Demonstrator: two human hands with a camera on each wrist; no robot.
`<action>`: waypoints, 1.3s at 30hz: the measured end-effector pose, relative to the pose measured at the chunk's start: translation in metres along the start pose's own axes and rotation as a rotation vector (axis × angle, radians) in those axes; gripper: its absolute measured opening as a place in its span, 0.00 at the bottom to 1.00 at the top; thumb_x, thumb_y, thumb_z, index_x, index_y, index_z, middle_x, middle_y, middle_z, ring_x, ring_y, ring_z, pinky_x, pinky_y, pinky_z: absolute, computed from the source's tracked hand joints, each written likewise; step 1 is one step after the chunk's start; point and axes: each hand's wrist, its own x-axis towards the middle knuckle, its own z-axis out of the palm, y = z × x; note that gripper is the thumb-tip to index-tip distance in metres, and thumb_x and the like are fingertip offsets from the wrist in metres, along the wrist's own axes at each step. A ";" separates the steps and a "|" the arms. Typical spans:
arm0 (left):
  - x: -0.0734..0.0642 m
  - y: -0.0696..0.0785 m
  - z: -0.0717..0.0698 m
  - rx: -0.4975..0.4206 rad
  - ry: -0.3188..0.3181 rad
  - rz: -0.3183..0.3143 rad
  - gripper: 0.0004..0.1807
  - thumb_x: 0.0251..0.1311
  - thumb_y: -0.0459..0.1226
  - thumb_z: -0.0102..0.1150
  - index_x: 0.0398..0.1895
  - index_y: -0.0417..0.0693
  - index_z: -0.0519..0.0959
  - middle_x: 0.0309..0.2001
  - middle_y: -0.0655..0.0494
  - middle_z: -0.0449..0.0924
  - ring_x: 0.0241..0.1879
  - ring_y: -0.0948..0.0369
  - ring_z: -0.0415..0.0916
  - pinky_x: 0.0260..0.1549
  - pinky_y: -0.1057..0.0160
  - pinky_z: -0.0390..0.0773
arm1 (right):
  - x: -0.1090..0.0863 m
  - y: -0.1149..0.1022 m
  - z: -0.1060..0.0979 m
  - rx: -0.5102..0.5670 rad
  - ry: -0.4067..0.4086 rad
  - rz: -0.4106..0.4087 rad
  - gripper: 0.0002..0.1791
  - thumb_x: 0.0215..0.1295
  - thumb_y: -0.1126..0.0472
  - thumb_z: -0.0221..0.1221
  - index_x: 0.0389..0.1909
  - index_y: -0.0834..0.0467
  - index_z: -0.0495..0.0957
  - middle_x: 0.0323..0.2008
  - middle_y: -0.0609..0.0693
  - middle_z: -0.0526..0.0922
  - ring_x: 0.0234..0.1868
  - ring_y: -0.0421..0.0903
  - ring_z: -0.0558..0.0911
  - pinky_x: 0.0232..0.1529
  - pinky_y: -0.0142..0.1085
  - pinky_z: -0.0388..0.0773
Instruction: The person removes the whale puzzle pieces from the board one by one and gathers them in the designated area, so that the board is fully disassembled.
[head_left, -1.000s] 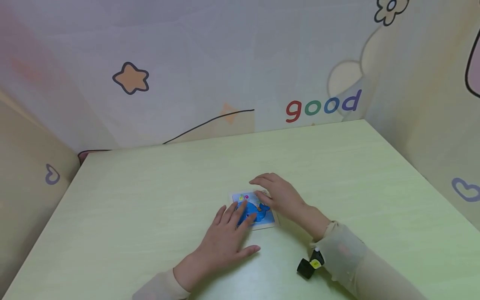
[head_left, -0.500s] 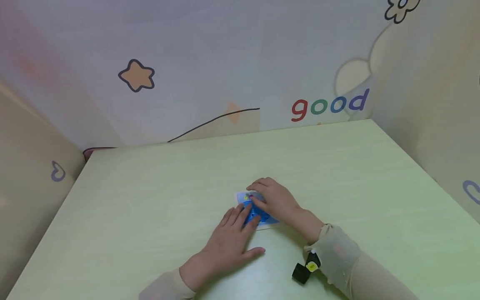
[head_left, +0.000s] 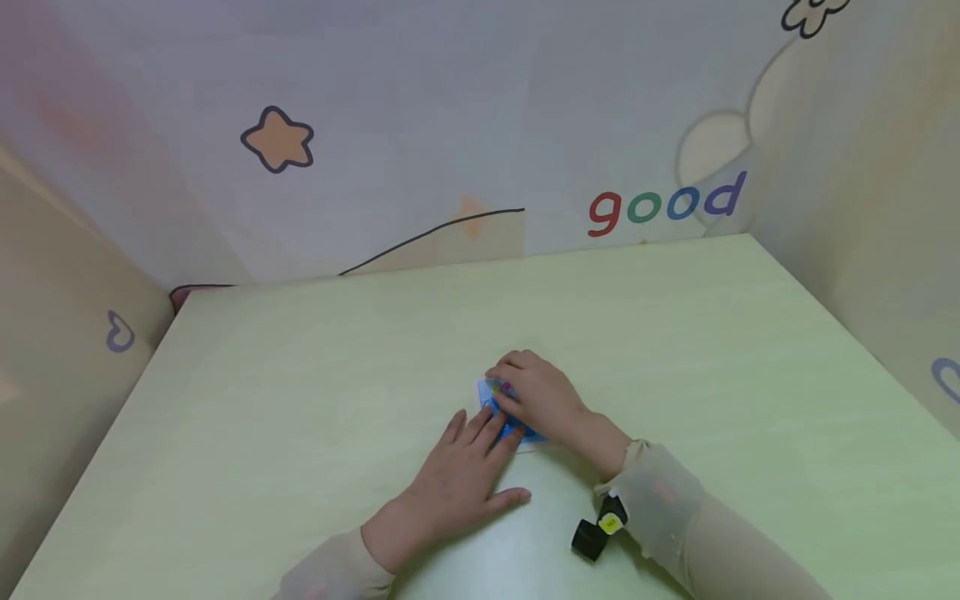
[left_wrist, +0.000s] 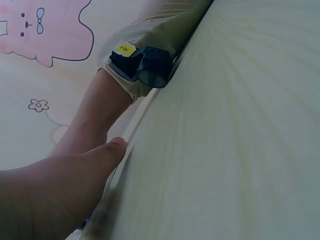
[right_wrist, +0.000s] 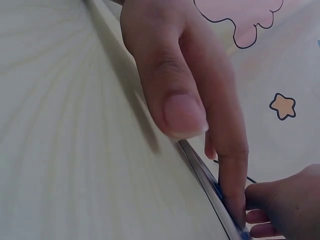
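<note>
A small flat board with a blue whale picture [head_left: 486, 393] lies on the table, mostly covered by both hands. My left hand [head_left: 453, 483] rests from the lower left with spread, straight fingers, their tips on the picture. Over the board's upper right part lies my right hand [head_left: 543, 396], its fingers bent slightly downward. In the right wrist view, the right index finger [right_wrist: 234, 185] reaches straight down to the board's thin edge [right_wrist: 205, 175], while the thumb [right_wrist: 182, 115] hangs apart from it. The left thumb [left_wrist: 107, 152] extends above the table in the left wrist view.
The pale green table [head_left: 315, 375] stretches around the hands. Behind it stands a printed wall [head_left: 420, 125] with a star and the word "good". A black wrist camera [head_left: 590, 539] hangs below the right sleeve, close to the tabletop.
My right hand has moved left and farther over the picture, covering more of its right side. The left hand stays on the board. The whole view has shifted slightly.
</note>
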 end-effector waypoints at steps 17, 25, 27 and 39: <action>0.007 0.003 -0.006 0.020 -0.028 0.012 0.41 0.65 0.66 0.36 0.75 0.55 0.55 0.76 0.50 0.52 0.76 0.52 0.49 0.71 0.41 0.53 | 0.000 0.006 -0.003 0.136 -0.039 0.108 0.12 0.62 0.59 0.61 0.45 0.59 0.81 0.46 0.53 0.79 0.50 0.51 0.75 0.55 0.43 0.75; 0.006 0.003 -0.006 0.024 -0.035 0.007 0.40 0.66 0.65 0.36 0.74 0.55 0.57 0.76 0.50 0.51 0.76 0.52 0.49 0.71 0.41 0.53 | 0.000 0.008 -0.003 0.231 -0.017 0.153 0.08 0.64 0.61 0.60 0.43 0.57 0.79 0.44 0.52 0.81 0.49 0.49 0.77 0.53 0.44 0.77; 0.005 0.004 -0.005 0.014 -0.033 0.004 0.39 0.66 0.65 0.36 0.74 0.54 0.57 0.76 0.50 0.52 0.76 0.51 0.50 0.71 0.41 0.53 | 0.001 0.009 -0.003 0.266 -0.026 0.175 0.07 0.65 0.62 0.59 0.42 0.57 0.79 0.42 0.51 0.81 0.46 0.48 0.79 0.51 0.43 0.78; 0.007 0.001 0.003 0.035 0.065 0.015 0.36 0.66 0.63 0.40 0.71 0.53 0.64 0.72 0.48 0.62 0.72 0.49 0.58 0.70 0.45 0.57 | 0.012 0.018 -0.027 0.486 -0.089 0.260 0.04 0.67 0.63 0.58 0.38 0.56 0.80 0.35 0.49 0.83 0.37 0.43 0.78 0.42 0.34 0.78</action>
